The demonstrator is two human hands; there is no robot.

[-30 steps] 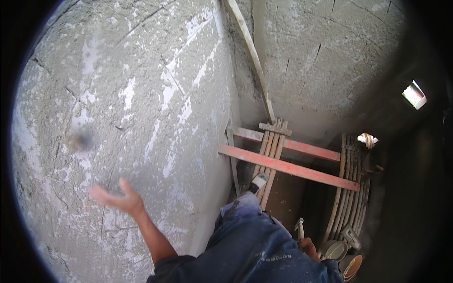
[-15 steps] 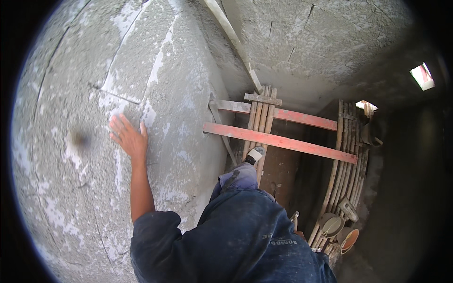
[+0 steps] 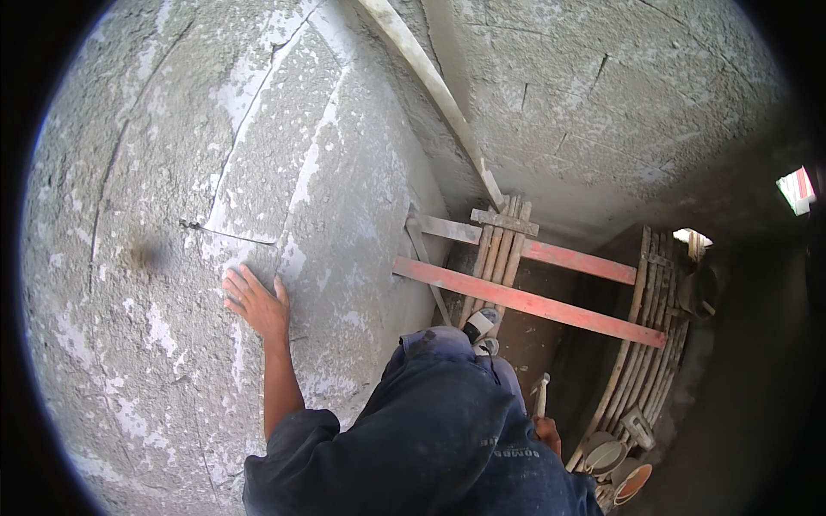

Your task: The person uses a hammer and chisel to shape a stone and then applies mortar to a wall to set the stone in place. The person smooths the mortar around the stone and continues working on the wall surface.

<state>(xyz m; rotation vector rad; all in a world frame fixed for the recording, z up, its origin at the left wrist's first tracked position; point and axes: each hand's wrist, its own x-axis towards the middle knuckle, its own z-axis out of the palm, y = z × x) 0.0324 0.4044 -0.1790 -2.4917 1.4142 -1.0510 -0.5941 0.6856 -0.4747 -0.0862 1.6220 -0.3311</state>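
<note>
My left hand (image 3: 260, 303) lies against the rough grey plastered wall (image 3: 163, 284), fingers spread and holding nothing. Just above it, a thin dark wire (image 3: 228, 232) sticks to the wall. At my right side, my right hand (image 3: 547, 433) is closed around the handle of a hammer (image 3: 540, 396), its head pointing up. My torso hides part of that hand. Below me, my shoes (image 3: 482, 325) rest on a narrow platform of wooden poles (image 3: 495, 267).
Two red-painted planks (image 3: 533, 301) span from the wall side to a second pole platform (image 3: 632, 344). On that platform sit a round pan (image 3: 604, 454), an orange-filled bucket (image 3: 633, 484) and a trowel-like float (image 3: 638, 427). A long pale board (image 3: 430, 82) leans in the corner.
The view has shifted, so the wall and platforms sit lower and further right. My right hand and the hammer show more fully. My left hand stays at the wall.
</note>
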